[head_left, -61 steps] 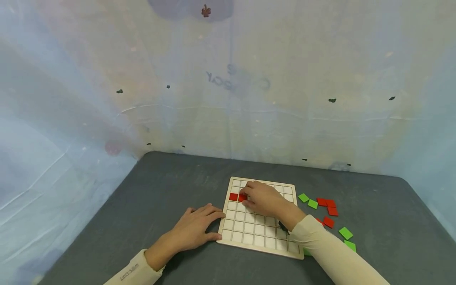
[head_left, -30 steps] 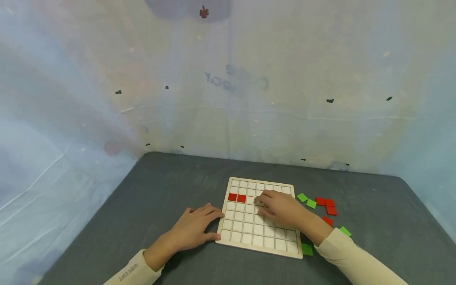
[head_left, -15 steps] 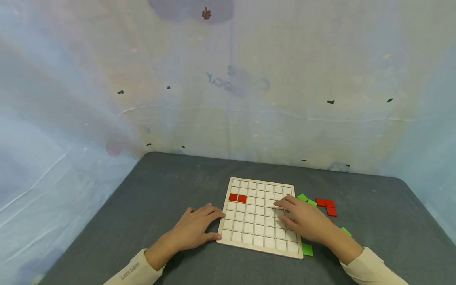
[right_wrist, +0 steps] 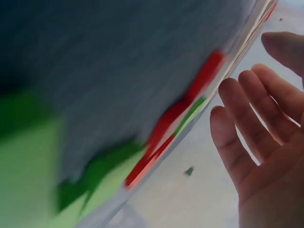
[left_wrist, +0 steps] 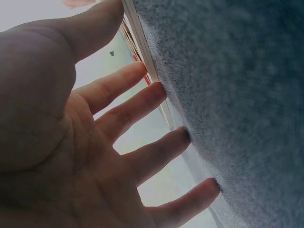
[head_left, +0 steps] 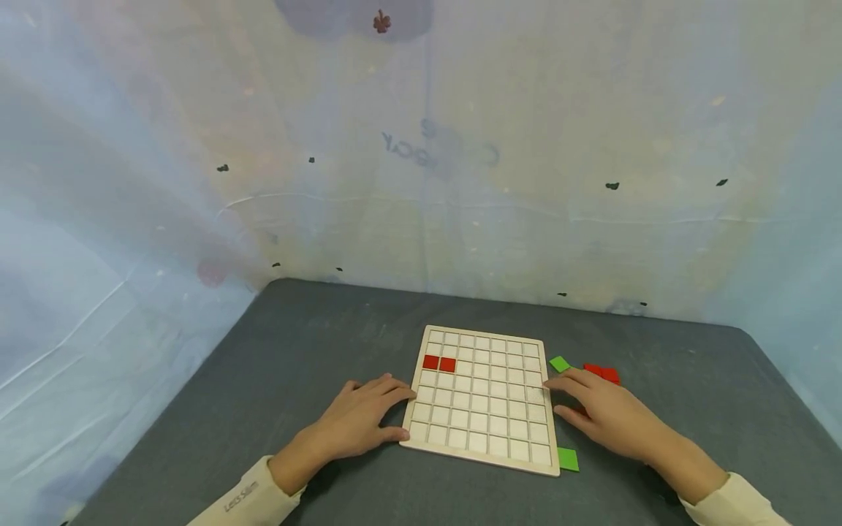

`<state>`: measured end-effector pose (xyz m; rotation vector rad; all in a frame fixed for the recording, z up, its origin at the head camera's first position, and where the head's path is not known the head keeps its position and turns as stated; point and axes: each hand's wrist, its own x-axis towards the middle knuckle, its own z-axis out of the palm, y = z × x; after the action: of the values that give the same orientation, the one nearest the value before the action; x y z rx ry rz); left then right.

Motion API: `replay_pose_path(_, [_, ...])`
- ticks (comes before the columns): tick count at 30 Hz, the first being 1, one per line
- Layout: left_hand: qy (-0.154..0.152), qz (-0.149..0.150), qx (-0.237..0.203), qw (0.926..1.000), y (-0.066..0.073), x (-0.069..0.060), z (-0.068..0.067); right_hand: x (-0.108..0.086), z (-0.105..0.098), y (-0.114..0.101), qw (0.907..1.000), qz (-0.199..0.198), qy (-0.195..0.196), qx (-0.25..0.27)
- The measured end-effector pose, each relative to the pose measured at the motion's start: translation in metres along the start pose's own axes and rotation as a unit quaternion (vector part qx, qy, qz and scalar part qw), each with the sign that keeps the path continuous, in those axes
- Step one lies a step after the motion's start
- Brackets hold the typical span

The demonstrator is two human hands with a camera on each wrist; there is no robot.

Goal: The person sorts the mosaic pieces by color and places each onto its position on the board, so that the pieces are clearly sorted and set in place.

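Observation:
A pale wooden grid board (head_left: 479, 403) lies on the dark grey table, with two red square tiles (head_left: 447, 364) side by side in its cells near the upper left. My left hand (head_left: 355, 418) rests at the board's left edge, thumb and index finger touching the rim; in the left wrist view its fingers (left_wrist: 156, 147) are spread and fairly straight. Just off the board's right edge, my right hand (head_left: 608, 413) hovers over the loose tiles with relaxed fingers. Nothing shows between the fingers (right_wrist: 251, 116) in the right wrist view.
Loose red tiles (head_left: 610, 375) and green tiles (head_left: 560, 364) lie right of the board, partly hidden by my right hand. One green tile (head_left: 568, 459) touches the board's lower right corner. A pale curtain (head_left: 500, 146) hangs behind the table (head_left: 342, 329).
My right hand has let go of the second red tile, left in its cell beside the first, and moved right across the board past its right edge. The left hand has stayed put.

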<state>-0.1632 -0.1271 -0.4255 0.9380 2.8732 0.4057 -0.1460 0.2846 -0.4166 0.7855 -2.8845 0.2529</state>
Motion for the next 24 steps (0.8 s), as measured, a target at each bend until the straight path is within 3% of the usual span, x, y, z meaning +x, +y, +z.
replay_pose_path(11, [0.001,0.005,0.001,1.0000,-0.001,0.001,0.001,-0.026,-0.010,0.028,0.9988,0.045,-0.002,-0.018])
replay_pose_path(17, [-0.002,0.003,0.000,1.0000,0.000,0.001,0.001,-0.031,-0.011,0.032,0.9965,0.080,-0.025,0.006])
replay_pose_path(24, [-0.003,-0.003,-0.001,1.0000,0.000,0.000,0.000,-0.035,-0.009,0.028,0.9964,0.078,-0.030,0.014])
